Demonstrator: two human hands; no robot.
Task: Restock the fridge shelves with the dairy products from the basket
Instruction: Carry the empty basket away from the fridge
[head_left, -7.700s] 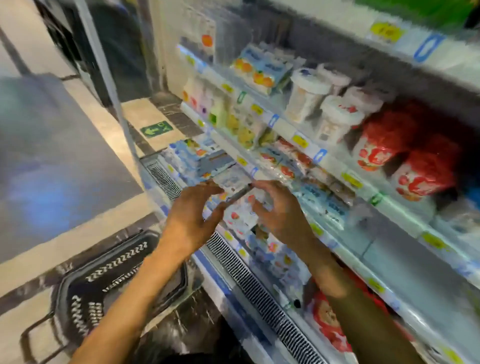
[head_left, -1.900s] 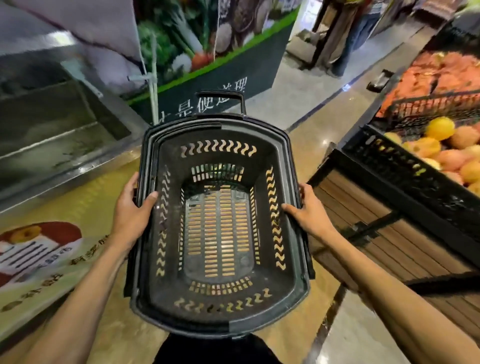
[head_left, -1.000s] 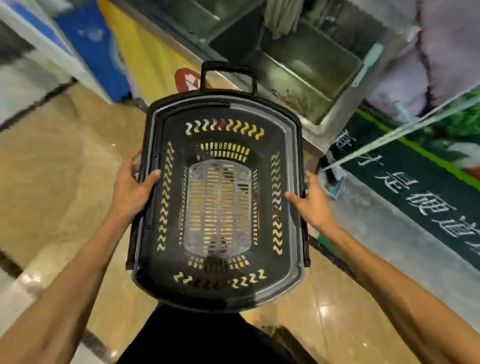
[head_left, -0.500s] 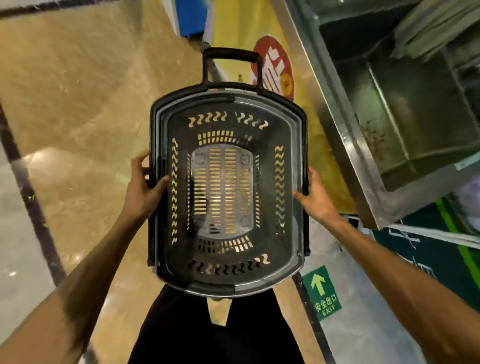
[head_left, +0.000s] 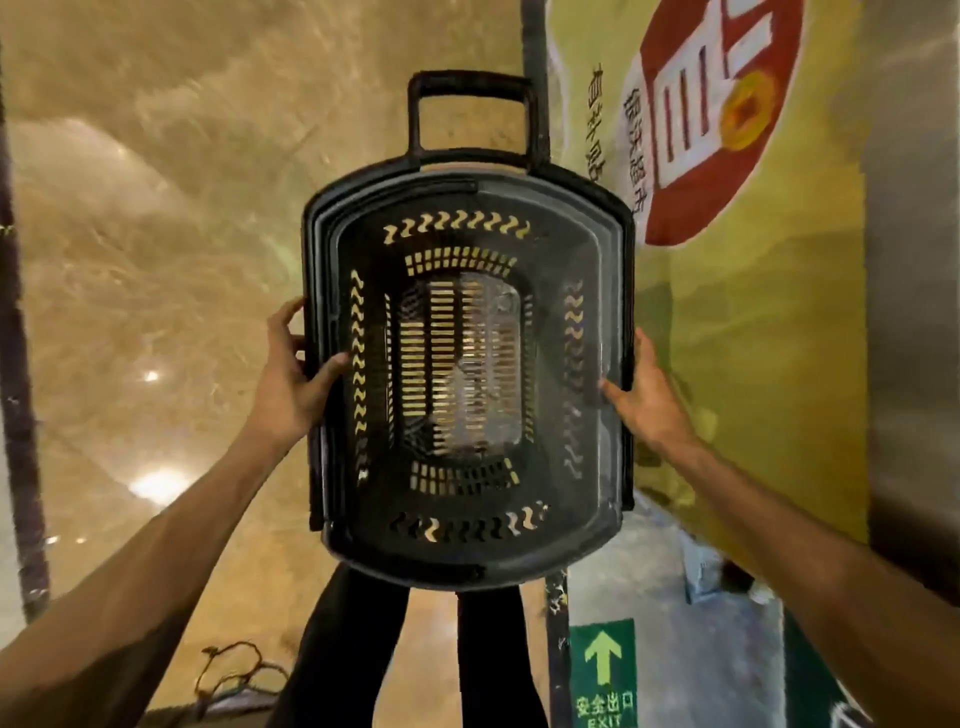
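I look straight down into a black plastic basket (head_left: 332, 291) with slotted walls and floor; nothing lies inside it. It is carried at waist height above the floor, its pull handle (head_left: 470, 85) pointing away from me. My left hand (head_left: 291, 382) grips the left rim, thumb inside and fingers outside. My right hand (head_left: 647, 395) grips the right rim the same way. No fridge and no dairy products are in view.
Glossy beige floor (head_left: 156, 260) spreads to the left and ahead. A yellow floor graphic with a red badge (head_left: 727, 130) lies to the right. A green EXIT arrow sticker (head_left: 602, 670) is by my feet, and my dark-trousered legs (head_left: 353, 649) show below the basket.
Since the fridge I have taken up the basket in both hands and turned through the store. In the last half second the view swung further; the metal counter has left the frame.
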